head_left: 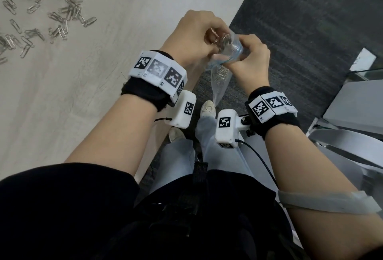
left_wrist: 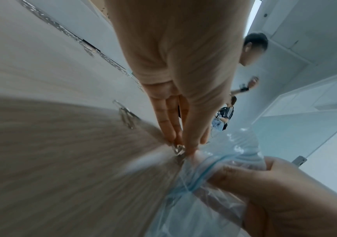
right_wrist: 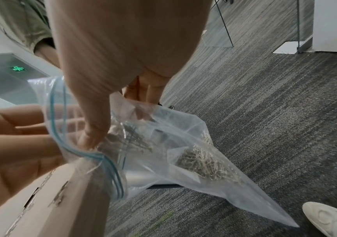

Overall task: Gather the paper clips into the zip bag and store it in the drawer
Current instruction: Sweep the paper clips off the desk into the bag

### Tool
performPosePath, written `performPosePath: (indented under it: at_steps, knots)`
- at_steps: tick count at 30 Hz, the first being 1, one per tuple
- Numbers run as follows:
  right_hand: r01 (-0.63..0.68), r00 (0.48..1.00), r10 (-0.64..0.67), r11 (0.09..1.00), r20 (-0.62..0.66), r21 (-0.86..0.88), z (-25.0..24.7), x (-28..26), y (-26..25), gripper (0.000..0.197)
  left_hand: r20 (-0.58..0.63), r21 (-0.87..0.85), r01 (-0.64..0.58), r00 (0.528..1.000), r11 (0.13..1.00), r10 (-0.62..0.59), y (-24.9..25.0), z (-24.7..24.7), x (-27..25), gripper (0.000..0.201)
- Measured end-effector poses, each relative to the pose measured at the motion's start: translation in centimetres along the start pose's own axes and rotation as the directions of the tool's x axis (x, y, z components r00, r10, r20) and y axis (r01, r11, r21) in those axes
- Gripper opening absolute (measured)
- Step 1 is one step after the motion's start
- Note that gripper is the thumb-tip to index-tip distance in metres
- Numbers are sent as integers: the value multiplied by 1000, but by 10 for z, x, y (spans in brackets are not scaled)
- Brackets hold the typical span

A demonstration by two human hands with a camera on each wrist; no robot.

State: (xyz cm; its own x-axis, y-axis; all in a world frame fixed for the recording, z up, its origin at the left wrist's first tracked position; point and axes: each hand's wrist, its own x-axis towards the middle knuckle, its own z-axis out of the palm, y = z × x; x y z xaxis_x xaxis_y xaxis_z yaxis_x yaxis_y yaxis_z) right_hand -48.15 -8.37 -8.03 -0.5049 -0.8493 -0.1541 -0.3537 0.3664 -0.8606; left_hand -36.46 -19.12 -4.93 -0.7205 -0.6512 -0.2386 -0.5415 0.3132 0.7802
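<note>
Both hands point(head_left: 226, 50) hold zip bag point(right_wrist: 183, 160) beside table point(head_left: 83, 104).

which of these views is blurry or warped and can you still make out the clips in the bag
Head view: mostly sharp, even light, wide-angle bending at the edges; loose paper clips on the table slightly soft. Left wrist view: heavy streaked blur across the table, with the left hand stretched by the lens. Right wrist view: clearest on the zip bag, where the clips inside show through the plastic; the right hand looms large.
</note>
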Motion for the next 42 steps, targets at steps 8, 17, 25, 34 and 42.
performPosePath:
  at_steps: [8,17,25,34,42]
  knots:
    - [-1,1000,0,1000,-26,-21,1,0,1,44,-114,175,-18,993,984,38,-8,-4,-1,43]
    - [17,1000,-17,1000,-17,-19,2,-2,-2,56,-42,137,115,993,984,-110,-10,-13,-6,52]
    - [-3,1000,3,999,-6,-44,2,-1,-1,42,-26,17,-9,1000,1000,9,-2,0,-5,28]
    - [6,1000,-6,1000,-1,-3,1,-3,1,40,-121,-8,221,968,975,-221,-31,-38,-30,40]
    - [19,1000,-20,1000,-13,-21,1,-3,2,45,-144,50,177,975,983,-168,-16,-16,-18,14]
